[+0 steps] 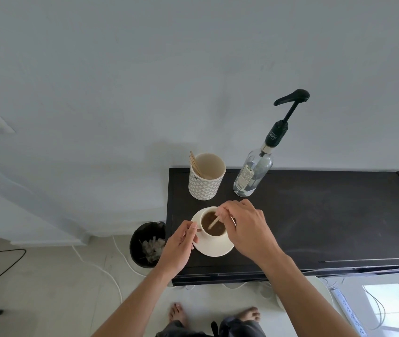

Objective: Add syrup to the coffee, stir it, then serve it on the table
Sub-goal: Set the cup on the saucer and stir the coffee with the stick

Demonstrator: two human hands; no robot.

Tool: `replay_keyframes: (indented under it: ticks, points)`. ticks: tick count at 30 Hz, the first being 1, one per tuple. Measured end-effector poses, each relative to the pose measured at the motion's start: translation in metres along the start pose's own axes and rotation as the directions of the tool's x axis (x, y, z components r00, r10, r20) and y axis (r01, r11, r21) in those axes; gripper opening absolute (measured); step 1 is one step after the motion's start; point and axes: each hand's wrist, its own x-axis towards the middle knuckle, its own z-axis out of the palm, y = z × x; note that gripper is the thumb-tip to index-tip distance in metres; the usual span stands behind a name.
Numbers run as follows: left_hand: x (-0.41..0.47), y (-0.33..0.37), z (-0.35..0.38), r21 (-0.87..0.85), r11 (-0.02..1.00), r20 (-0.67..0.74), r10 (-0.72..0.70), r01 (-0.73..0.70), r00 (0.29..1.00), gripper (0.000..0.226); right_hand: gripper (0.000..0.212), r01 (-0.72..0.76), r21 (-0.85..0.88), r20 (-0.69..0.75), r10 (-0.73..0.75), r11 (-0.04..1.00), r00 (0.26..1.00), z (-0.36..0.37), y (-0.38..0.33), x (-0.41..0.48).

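Head view: the coffee cup (214, 226), white and filled with dark coffee, is seen standing upright on a white saucer (215, 250) near the front left corner of a dark surface (315, 215). A pale wooden stir stick (213, 223) is set in the coffee at a slant. Its long axis runs from its upper end at the cup's far right rim down and leftward to its lower end, which is sunk in the liquid. The upper end is pinched between the fingertips of the right hand (244, 227), which is held over the right side of the cup and hides part of the rim. The left hand (179, 246) is placed at the cup's left side, with thumb and fingers closed on the small handle there. The two hands are thus kept apart, one on each side of the cup. Just behind the saucer, a patterned paper cup (205, 182) is seen with several spare sticks (194, 162) leaning against its left inner wall. To its right, near the wall, a clear glass syrup bottle (254, 171) is stood on its base, its neck topped by a black pump whose spout is pointed to the left. Beside the surface's left end, a black bin (146, 244) with crumpled paper inside is set on the tiled floor. White cables are trailed across the floor, and a power strip (348, 310) is laid at the lower right.
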Motion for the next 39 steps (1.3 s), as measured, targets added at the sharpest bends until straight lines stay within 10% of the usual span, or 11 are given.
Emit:
replay_keyframes:
  ticks: [4, 9, 15, 20, 39]
  points:
    - [0.000, 0.001, 0.001, -0.017, 1.000, -0.004, -0.010, 0.010, 1.000, 0.035, 0.028, -0.080, -0.170, -0.060, 0.070, 0.982, 0.996, -0.005, 0.004, 0.003]
    - [0.001, 0.001, 0.000, 0.004, 1.000, 0.001, -0.011, 0.011, 1.000, 0.036, 0.021, -0.009, 0.049, 0.054, 0.007, 0.999, 0.999, -0.003, 0.002, 0.000]
    - [0.000, 0.001, 0.001, -0.019, 1.000, -0.002, -0.015, 0.015, 1.000, 0.036, 0.027, -0.068, -0.218, -0.033, 0.063, 0.974, 0.997, -0.004, 0.000, 0.005]
    - [0.001, -0.003, 0.000, -0.023, 1.000, 0.012, -0.008, 0.008, 1.000, 0.036, 0.018, 0.030, -0.004, 0.099, -0.029, 1.000, 0.995, -0.002, -0.004, 0.001]
    - [0.001, 0.005, 0.000, -0.094, 0.994, -0.005, -0.061, 0.061, 0.998, 0.032, 0.023, -0.083, -0.031, -0.072, 0.081, 0.996, 0.994, -0.007, 0.010, 0.004]
